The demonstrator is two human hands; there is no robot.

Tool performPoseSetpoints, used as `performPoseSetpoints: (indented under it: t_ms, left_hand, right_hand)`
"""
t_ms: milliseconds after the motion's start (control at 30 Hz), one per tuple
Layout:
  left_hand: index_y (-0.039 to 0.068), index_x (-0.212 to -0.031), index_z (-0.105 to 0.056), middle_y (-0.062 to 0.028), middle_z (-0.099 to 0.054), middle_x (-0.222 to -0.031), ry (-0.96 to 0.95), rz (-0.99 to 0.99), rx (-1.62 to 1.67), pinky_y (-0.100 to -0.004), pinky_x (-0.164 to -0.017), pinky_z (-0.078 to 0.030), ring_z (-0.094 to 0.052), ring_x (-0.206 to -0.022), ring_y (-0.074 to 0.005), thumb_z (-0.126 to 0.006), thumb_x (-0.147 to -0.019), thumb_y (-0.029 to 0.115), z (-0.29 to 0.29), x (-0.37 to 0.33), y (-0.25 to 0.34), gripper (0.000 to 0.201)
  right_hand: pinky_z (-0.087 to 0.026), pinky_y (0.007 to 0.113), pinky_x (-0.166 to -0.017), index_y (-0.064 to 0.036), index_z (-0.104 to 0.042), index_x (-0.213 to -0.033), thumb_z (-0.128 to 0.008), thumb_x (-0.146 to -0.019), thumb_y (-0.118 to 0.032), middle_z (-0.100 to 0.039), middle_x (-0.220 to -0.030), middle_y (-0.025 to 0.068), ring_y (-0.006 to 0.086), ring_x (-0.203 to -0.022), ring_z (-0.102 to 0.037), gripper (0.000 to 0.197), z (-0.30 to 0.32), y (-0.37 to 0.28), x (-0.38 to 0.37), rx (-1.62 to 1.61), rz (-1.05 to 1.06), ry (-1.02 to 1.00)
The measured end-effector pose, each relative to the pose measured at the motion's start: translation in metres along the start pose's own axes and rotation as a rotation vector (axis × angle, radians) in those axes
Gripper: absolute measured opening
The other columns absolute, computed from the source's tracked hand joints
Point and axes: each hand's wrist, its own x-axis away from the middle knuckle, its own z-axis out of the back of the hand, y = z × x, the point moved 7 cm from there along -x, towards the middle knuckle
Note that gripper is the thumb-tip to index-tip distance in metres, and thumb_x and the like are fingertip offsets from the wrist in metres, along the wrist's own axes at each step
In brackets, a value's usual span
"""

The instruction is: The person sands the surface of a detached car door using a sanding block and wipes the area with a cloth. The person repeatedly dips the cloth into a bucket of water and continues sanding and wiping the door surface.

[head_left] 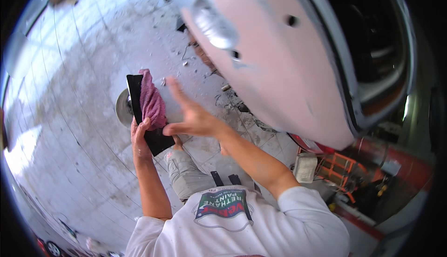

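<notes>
My left hand is closed round the lower left edge of a long, flat black panel, which stands tilted in front of me. A crumpled pink cloth lies along the panel's face, and my left fingertips touch its lower end. My right hand, a little blurred, is just to the right of the panel with its fingers spread and nothing in them. Its thumb reaches toward the panel's lower part; whether it touches cannot be told.
A vehicle body with a pinkish, patchy surface fills the upper right. Behind the black panel is a round disc. Debris litters the tiled floor. At lower right stand a pale block-shaped container and an orange frame.
</notes>
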Motion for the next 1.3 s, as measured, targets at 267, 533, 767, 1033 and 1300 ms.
performPoseSetpoints:
  t_ms: [267,533,767,1033,1300]
  left_hand:
    - [-0.005,-0.145,-0.061,-0.0208,-0.07,-0.14,-0.371,-0.185,0.464,-0.0477,-0.108,-0.059,-0.073,-0.122,-0.0318,-0.063,-0.105,0.032,-0.136,0.091,0.041,0.055]
    - [-0.004,-0.132,-0.066,-0.0216,-0.078,-0.112,-0.234,-0.14,0.439,-0.0415,-0.088,-0.065,-0.078,-0.095,-0.0304,-0.066,-0.104,0.034,-0.21,0.129,-0.076,0.047]
    - [-0.001,-0.153,-0.062,-0.0165,-0.075,-0.126,0.156,-0.419,-0.052,-0.0379,-0.103,-0.056,-0.072,-0.116,-0.0263,-0.09,-0.09,0.044,-0.314,0.104,-0.152,0.082]
    - [0.031,-0.16,-0.058,-0.0408,-0.047,-0.151,0.345,-0.514,-0.695,-0.0533,-0.118,-0.045,-0.052,-0.141,-0.0526,-0.079,-0.085,0.076,-0.34,0.12,-0.159,0.09]
    - [0.032,-0.143,-0.072,-0.0069,-0.062,-0.159,0.627,-0.933,-1.127,-0.0594,-0.123,-0.034,-0.042,-0.148,-0.0534,-0.051,-0.111,0.055,-0.351,0.105,-0.188,0.045]
  right_hand:
    - [-0.061,0.029,-0.085,-0.0038,-0.078,-0.119,-0.082,-0.1,-0.02,-0.078,-0.108,0.0058,0.0118,-0.093,-0.072,0.025,0.093,-0.028,-0.014,-0.74,0.055,0.452]
    - [-0.06,0.028,-0.083,-0.0099,-0.081,-0.123,-0.08,-0.098,-0.015,-0.081,-0.1,0.003,0.0129,-0.088,-0.075,0.026,0.36,-0.127,0.196,0.287,0.565,0.699]
    - [-0.041,0.072,-0.115,-0.0337,-0.064,-0.151,-0.093,-0.062,-0.07,-0.059,-0.148,0.0108,0.0375,-0.149,-0.042,0.1,0.345,-0.019,0.248,1.238,0.395,0.336]
    - [-0.054,0.058,-0.113,-0.0345,-0.07,-0.143,-0.086,-0.07,-0.074,-0.057,-0.156,-0.0006,0.0367,-0.149,-0.043,0.085,0.375,-0.006,0.222,1.311,0.567,0.047]
    - [-0.056,0.044,-0.11,-0.0197,-0.087,-0.108,-0.083,-0.087,-0.059,-0.076,-0.118,-0.0014,0.0245,-0.125,-0.063,0.044,0.379,-0.016,0.196,0.991,0.737,-0.125]
